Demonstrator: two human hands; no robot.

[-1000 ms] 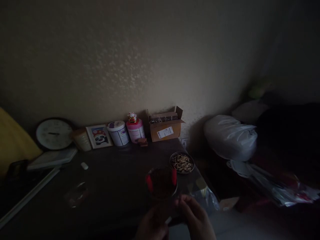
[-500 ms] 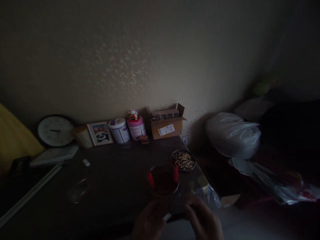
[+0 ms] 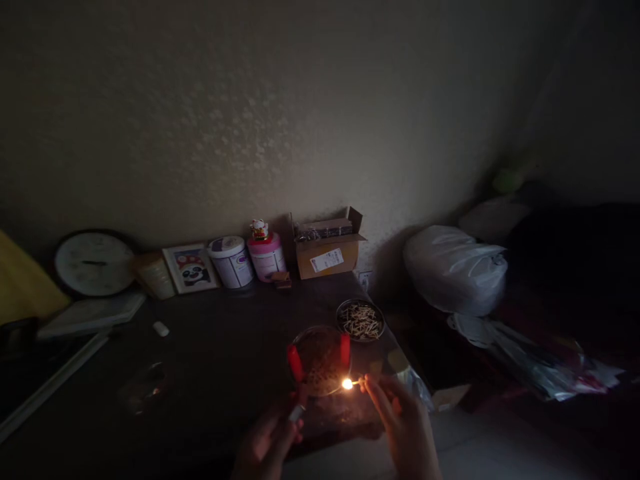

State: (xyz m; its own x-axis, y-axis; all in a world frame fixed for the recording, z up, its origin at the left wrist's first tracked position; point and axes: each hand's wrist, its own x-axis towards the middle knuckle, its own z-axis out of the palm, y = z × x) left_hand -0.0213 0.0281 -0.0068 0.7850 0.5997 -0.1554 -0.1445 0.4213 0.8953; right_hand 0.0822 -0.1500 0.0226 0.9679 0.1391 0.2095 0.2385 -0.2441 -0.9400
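The room is very dim. My right hand point(image 3: 403, 427) pinches a burning match point(image 3: 350, 383), its flame close to the near rim of a round dish with two red candles point(image 3: 320, 357) on the dark table point(image 3: 220, 360). My left hand point(image 3: 267, 443) is closed on a small matchbox point(image 3: 296, 413) near the table's front edge. Just behind the dish stands a metal bowl full of matches point(image 3: 361, 320).
Along the wall stand a clock point(image 3: 93, 263), a framed panda picture point(image 3: 190, 268), two tubs point(image 3: 247, 259) and an open cardboard box point(image 3: 327, 250). A white bag point(image 3: 455, 267) lies to the right. A small glass object point(image 3: 147, 390) sits at the left of the table.
The match now burns; before, both hands were held together in front of the dish with no flame. My right hand has moved toward the dish's rim, and the view has shifted slightly.
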